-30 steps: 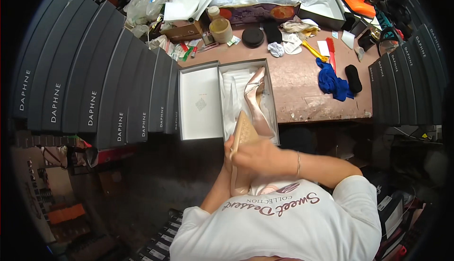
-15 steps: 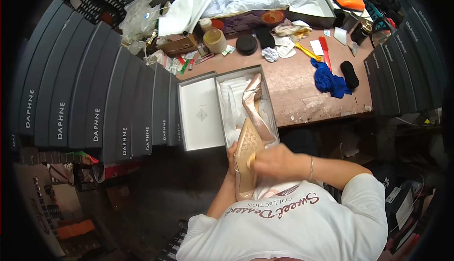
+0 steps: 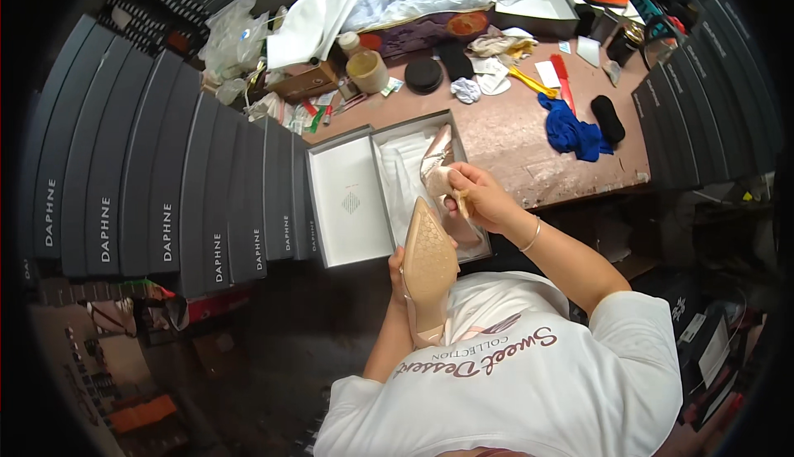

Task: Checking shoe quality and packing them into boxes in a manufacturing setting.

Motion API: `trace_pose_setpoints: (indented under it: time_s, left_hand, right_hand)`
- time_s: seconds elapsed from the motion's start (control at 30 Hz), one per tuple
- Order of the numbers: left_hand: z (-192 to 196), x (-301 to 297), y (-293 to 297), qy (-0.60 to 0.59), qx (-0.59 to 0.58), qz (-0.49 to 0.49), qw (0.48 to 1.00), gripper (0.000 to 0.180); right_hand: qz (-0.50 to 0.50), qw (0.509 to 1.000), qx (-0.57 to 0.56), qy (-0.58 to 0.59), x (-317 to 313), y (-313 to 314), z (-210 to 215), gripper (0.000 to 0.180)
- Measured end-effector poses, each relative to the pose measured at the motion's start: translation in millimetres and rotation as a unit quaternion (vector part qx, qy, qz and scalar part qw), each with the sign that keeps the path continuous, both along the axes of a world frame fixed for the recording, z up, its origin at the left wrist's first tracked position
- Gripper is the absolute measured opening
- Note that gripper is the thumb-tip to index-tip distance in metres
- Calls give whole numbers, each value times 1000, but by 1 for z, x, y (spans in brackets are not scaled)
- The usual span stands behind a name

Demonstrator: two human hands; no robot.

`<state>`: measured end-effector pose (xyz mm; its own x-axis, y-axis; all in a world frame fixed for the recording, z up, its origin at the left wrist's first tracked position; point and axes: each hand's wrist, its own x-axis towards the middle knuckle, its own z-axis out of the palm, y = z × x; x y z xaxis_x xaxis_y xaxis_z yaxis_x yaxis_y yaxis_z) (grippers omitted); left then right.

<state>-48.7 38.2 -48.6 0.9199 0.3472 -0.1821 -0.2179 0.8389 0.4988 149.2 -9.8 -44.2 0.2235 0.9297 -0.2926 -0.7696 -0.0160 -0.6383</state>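
Note:
My left hand (image 3: 398, 275) is closed round the side of a high-heeled shoe (image 3: 428, 263), held sole up with its pointed toe away from me. Its tan sole faces up, and most of that hand's fingers are hidden behind it. My right hand (image 3: 484, 199) pinches a crumpled cream cloth (image 3: 461, 204) just beyond the toe, apart from the sole. Below the cloth, the matching rose-gold shoe (image 3: 436, 149) lies on its side in an open shoebox (image 3: 382, 174) lined with white tissue. My right hand partly covers it.
The white box lid (image 3: 347, 234) lies left of the shoebox. Stacked dark shoeboxes (image 3: 149, 159) wall in the left, with more boxes (image 3: 686, 118) on the right. Beyond are a blue cloth (image 3: 571, 130), a red brush (image 3: 562, 76), a jar (image 3: 366, 71) and a round black tin (image 3: 423, 76).
My right hand has lifted off the sole and moved away from me, over the shoebox, with the cloth in it. The held shoe's toe has shifted slightly left; its sole shows more fully.

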Motion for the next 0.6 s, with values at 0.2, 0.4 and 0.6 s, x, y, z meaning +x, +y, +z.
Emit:
trace_pose_setpoints:
  time_s: [0.2, 0.4, 0.6]
  left_hand:
    - [-5, -2, 34, 113, -23, 81, 990, 77]
    - [3, 3, 100, 145, -37, 230, 962, 80]
    - [-15, 8, 116, 102, -52, 201, 973, 81]
  right_hand:
    - [26, 994, -9, -109, 21, 40, 18, 30]
    - [-44, 850, 21, -525, 92, 158, 58, 27]
    - [-173, 562, 48, -807, 149, 285, 54, 21]
